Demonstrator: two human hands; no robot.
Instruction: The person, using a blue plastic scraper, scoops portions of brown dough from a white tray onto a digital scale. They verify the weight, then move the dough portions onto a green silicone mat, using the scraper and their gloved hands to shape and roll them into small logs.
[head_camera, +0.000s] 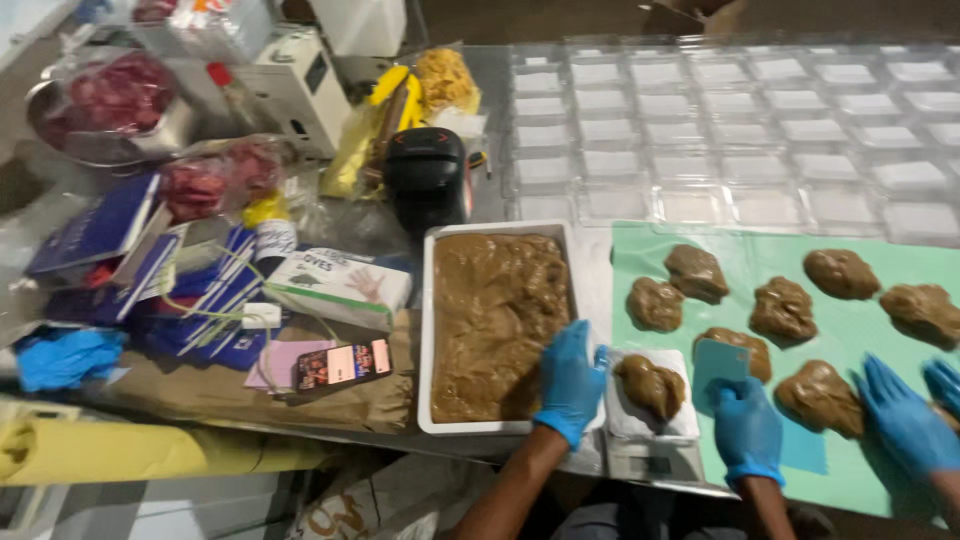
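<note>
Dough tray (428, 330) under left hand (570, 380), right hand (745, 425) holding scraper (720, 360), seven portions on mat (840, 330)

Both the left hand (570, 378) and the right hand (745, 428) wear bright blue gloves, the right holding a pale teal flat plastic scraper (720, 360). Glossy brown dough fills the white rectangular tray (428, 330), and matching brown lumps (783, 310) dot the mint-green flat mat (740, 250). Beyond them lie clear moulded plastic trays (740, 130).

- Tray (428, 330) of paste: placed left of scale (650, 425).
- Lump (650, 385): set on scale.
- Mat (780, 255): laid right of scale; portions (782, 310) spread on it.
- Moulds (740, 130): ranged behind mat.
- Glove box (340, 285), phone (342, 365): left of tray.
</note>
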